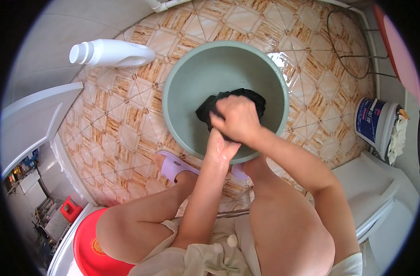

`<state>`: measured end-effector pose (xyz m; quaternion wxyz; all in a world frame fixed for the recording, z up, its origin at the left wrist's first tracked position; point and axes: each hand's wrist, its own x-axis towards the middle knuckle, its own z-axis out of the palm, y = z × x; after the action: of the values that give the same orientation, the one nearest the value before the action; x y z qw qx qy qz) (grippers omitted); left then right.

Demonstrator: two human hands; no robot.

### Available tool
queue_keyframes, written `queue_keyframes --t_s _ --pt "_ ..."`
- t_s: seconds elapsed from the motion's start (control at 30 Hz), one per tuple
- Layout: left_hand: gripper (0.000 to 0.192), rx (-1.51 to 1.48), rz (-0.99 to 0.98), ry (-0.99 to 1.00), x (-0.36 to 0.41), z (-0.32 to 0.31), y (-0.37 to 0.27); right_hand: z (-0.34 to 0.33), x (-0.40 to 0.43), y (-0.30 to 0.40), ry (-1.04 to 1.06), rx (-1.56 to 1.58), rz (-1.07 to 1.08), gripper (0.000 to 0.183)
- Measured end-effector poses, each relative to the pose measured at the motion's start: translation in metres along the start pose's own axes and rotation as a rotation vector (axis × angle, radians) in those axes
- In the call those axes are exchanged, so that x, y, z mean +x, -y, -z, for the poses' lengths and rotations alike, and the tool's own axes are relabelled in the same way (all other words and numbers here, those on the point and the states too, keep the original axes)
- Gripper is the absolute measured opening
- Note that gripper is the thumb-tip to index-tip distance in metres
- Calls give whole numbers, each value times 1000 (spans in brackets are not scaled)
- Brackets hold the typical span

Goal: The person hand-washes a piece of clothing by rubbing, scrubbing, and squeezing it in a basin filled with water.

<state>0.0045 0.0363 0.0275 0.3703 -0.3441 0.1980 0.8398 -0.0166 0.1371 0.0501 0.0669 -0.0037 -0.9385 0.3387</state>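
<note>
A grey-green plastic basin (196, 76) stands on the tiled floor in front of me. Inside it, black wet-looking cloth (246, 95) is bunched between my two hands. My right hand (237, 119) is closed over the top of the cloth, fingers curled. Beneath it, my left hand (222, 145) supports the cloth, its wrist wet; most of its fingers are hidden by the cloth and the right hand. Part of the black fabric hangs toward the basin's bottom.
A white plastic bottle (113, 53) with a cap is on the left. To the right stands a white and blue bucket (373, 120) with cloth over its edge. A red plastic basin (92, 241) is by my left leg, near an open white door (41, 120). A wire rack (354, 57) is far right.
</note>
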Motion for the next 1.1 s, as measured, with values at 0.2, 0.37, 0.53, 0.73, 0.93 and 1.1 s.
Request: queue_keyframes --t_s 0.2,0.37,0.53,0.73,0.93,1.1 --pt "37 -25 -6 12 1 -11 -28 11 -1 -4 -67 -124 -132 25" --pt "55 98 -143 350 7 7 -16 14 -19 35 41 30 366 28" --pt "32 -26 -32 -97 -11 -35 -1 19 10 -16 -52 -285 -147 34" --pt "62 -31 -255 699 5 -22 -10 12 -3 48 -43 7 319 38" --pt "41 11 -77 -147 -7 -29 4 18 1 -37 -129 -68 58 30" --pt "51 139 -381 254 -34 -67 -51 38 -23 -42 -218 1266 -734 43"
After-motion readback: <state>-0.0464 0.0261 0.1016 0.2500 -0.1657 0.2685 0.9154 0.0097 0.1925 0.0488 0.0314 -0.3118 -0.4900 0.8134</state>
